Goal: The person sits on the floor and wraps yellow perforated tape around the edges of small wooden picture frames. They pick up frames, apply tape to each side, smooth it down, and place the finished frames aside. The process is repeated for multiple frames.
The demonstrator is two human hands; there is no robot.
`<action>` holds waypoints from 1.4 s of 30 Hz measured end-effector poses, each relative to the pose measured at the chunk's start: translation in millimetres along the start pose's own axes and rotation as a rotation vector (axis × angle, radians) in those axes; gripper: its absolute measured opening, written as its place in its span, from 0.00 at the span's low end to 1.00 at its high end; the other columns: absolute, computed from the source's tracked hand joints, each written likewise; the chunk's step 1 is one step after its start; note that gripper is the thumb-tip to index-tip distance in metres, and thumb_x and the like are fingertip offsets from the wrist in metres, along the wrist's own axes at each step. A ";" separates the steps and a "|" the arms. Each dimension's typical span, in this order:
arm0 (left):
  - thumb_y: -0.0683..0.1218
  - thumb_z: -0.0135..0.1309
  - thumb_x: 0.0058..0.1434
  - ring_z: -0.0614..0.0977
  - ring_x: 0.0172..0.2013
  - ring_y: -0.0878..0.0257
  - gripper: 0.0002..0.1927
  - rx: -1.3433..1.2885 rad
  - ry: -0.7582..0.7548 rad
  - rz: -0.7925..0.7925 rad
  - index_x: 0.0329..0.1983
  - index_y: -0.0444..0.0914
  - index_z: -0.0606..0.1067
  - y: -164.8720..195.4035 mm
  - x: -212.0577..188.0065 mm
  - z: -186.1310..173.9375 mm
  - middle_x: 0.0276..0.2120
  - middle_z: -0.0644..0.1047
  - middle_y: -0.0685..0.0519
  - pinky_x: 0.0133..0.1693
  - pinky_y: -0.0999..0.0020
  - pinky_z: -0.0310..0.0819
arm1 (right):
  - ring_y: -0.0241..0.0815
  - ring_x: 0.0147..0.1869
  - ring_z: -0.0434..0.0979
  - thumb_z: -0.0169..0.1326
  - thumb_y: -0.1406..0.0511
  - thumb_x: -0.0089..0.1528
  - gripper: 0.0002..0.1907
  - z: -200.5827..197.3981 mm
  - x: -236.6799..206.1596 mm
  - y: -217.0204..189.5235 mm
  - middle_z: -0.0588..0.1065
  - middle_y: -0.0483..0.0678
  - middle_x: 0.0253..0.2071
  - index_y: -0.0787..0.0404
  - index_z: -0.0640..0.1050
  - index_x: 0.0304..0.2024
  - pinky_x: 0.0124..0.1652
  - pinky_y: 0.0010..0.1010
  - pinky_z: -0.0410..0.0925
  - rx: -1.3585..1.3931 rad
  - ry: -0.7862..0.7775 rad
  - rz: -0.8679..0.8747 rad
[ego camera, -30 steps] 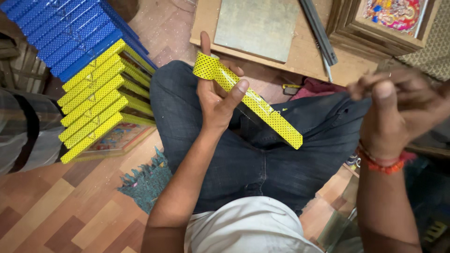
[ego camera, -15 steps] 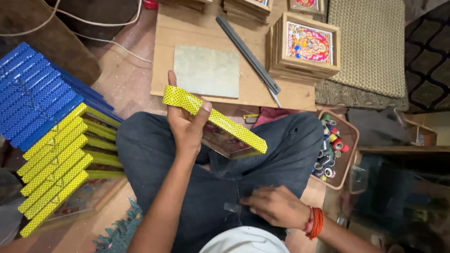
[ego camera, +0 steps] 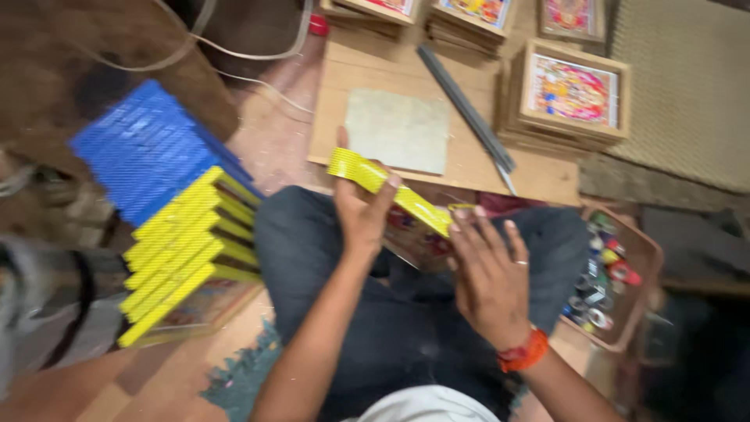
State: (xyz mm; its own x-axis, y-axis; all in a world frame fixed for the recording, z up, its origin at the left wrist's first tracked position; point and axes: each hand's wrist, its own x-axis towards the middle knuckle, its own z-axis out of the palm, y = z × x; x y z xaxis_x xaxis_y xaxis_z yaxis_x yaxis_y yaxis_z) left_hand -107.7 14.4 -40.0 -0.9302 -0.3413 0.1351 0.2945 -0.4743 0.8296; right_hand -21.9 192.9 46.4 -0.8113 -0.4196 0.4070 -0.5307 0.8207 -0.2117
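Observation:
My left hand (ego camera: pixel 361 215) grips a long yellow dotted frame piece (ego camera: pixel 375 180) by its upper end, over my lap. My right hand (ego camera: pixel 488 277), with a red band at the wrist, has its fingers spread and touches the lower end of the same yellow piece, near a colourful picture panel (ego camera: pixel 410 234) lying on my knees. Whether the right hand actually grips the piece is unclear in the blur.
A stack of yellow frames (ego camera: pixel 183 254) and blue frames (ego camera: pixel 148 148) stands at left. Ahead is a low wooden board (ego camera: pixel 531 176) with a grey sheet (ego camera: pixel 398 129), a metal bar (ego camera: pixel 469 117) and framed pictures (ego camera: pixel 574 94). A tray of small bottles (ego camera: pixel 609 270) sits at right.
My right hand rose from my lap to the lower end of the yellow piece. The view shifted left and down, and my left hand kept its hold.

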 end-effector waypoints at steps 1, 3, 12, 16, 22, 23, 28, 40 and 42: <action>0.36 0.64 0.59 0.75 0.41 0.67 0.53 0.007 0.001 0.016 0.82 0.39 0.47 -0.3 2.6 -1.8 0.41 0.73 0.55 0.48 0.71 0.75 | 0.55 0.74 0.66 0.56 0.69 0.62 0.24 1.6 3.6 -1.9 0.72 0.53 0.65 0.63 0.73 0.61 0.70 0.54 0.52 0.010 -0.005 0.020; 0.36 0.64 0.59 0.75 0.42 0.67 0.53 -0.001 -0.007 0.002 0.82 0.38 0.48 -2.5 2.2 -2.0 0.42 0.73 0.55 0.48 0.71 0.74 | 0.56 0.75 0.65 0.56 0.68 0.62 0.23 1.9 6.3 -3.7 0.72 0.53 0.65 0.63 0.73 0.61 0.70 0.53 0.52 0.014 -0.006 0.022; 0.35 0.62 0.60 0.75 0.43 0.66 0.51 0.027 0.014 -0.049 0.82 0.38 0.48 -2.0 1.4 6.2 0.44 0.73 0.53 0.49 0.71 0.75 | 0.53 0.76 0.66 0.57 0.71 0.63 0.20 4.6 10.7 6.8 0.72 0.53 0.67 0.63 0.76 0.59 0.68 0.49 0.59 0.167 0.066 0.151; 0.35 0.63 0.59 0.74 0.46 0.66 0.51 0.055 0.007 -0.037 0.82 0.38 0.48 1.3 3.5 7.9 0.48 0.71 0.52 0.49 0.71 0.75 | 0.55 0.76 0.64 0.55 0.70 0.63 0.19 6.3 13.3 9.7 0.70 0.54 0.68 0.63 0.76 0.58 0.68 0.48 0.58 0.253 0.026 0.194; 0.36 0.63 0.58 0.75 0.44 0.65 0.51 0.053 0.007 -0.059 0.81 0.39 0.49 -0.2 3.4 5.4 0.48 0.71 0.51 0.47 0.71 0.76 | 0.56 0.75 0.64 0.54 0.68 0.65 0.20 2.5 9.7 26.0 0.66 0.56 0.72 0.65 0.74 0.60 0.69 0.44 0.57 0.566 -0.144 0.251; 0.36 0.64 0.57 0.75 0.43 0.65 0.51 0.061 0.012 -0.056 0.81 0.38 0.50 -0.5 3.9 5.1 0.48 0.71 0.51 0.46 0.71 0.76 | 0.55 0.75 0.65 0.54 0.68 0.64 0.20 2.5 8.9 28.2 0.66 0.56 0.72 0.65 0.74 0.59 0.68 0.42 0.58 0.607 -0.151 0.276; 0.37 0.65 0.57 0.75 0.45 0.65 0.52 0.099 0.014 -0.028 0.81 0.38 0.51 0.2 3.5 3.1 0.49 0.71 0.51 0.48 0.71 0.76 | 0.53 0.73 0.70 0.56 0.68 0.64 0.20 1.3 -5.0 31.0 0.67 0.57 0.71 0.65 0.77 0.59 0.65 0.39 0.63 0.716 -0.084 0.310; 0.37 0.63 0.58 0.76 0.44 0.65 0.49 0.165 0.060 -0.027 0.80 0.37 0.51 5.5 -5.8 2.4 0.47 0.73 0.51 0.48 0.71 0.76 | 0.45 0.54 0.85 0.66 0.65 0.56 0.14 -2.4 -15.2 24.7 0.80 0.51 0.59 0.61 0.83 0.45 0.50 0.32 0.75 0.523 0.021 0.504; 0.37 0.63 0.57 0.76 0.43 0.65 0.49 0.166 0.071 -0.053 0.80 0.37 0.52 5.8 -6.0 4.0 0.46 0.73 0.52 0.47 0.71 0.76 | 0.52 0.59 0.80 0.65 0.67 0.57 0.22 -10.1 -8.8 18.0 0.74 0.55 0.64 0.61 0.79 0.53 0.54 0.37 0.72 0.385 0.051 0.337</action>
State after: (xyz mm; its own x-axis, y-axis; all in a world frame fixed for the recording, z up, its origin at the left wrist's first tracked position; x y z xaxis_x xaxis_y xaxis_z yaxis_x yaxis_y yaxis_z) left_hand -101.3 17.0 -33.9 -0.9241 -0.3782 0.0549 0.1996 -0.3550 0.9133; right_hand -21.8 215.3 47.9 -0.9451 -0.1291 0.3003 -0.3012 0.7005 -0.6469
